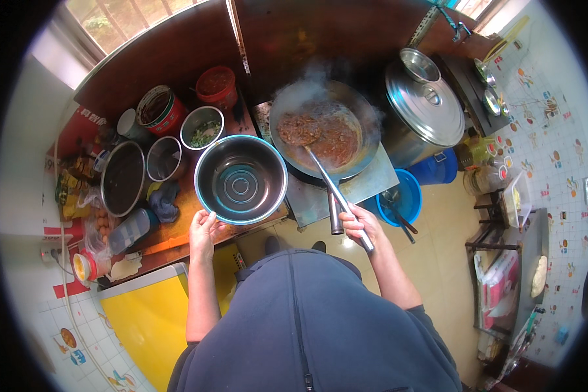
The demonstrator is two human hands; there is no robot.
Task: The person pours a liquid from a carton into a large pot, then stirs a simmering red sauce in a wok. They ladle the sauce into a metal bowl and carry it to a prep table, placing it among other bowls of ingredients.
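My left hand (206, 228) pinches the near rim of a wide metal basin (241, 183), which has nothing in it. In my right hand (360, 223) is the long metal handle of a ladle (323, 171). The ladle's bowl, heaped with reddish-brown food (299, 128), is over the left side of a wok (370, 115). More of the same saucy food (340, 144) covers the wok's bottom, and steam rises from it. The wok's own handle (335, 215) points toward me, just left of my right hand.
A tall lidded stockpot (424, 112) stands right of the wok. Below it sits a blue bucket (414, 196) with utensils. Left on the counter are a pot of chopped greens (203, 132), a red tub (216, 88), a large dark pan (123, 179) and eggs (101, 223).
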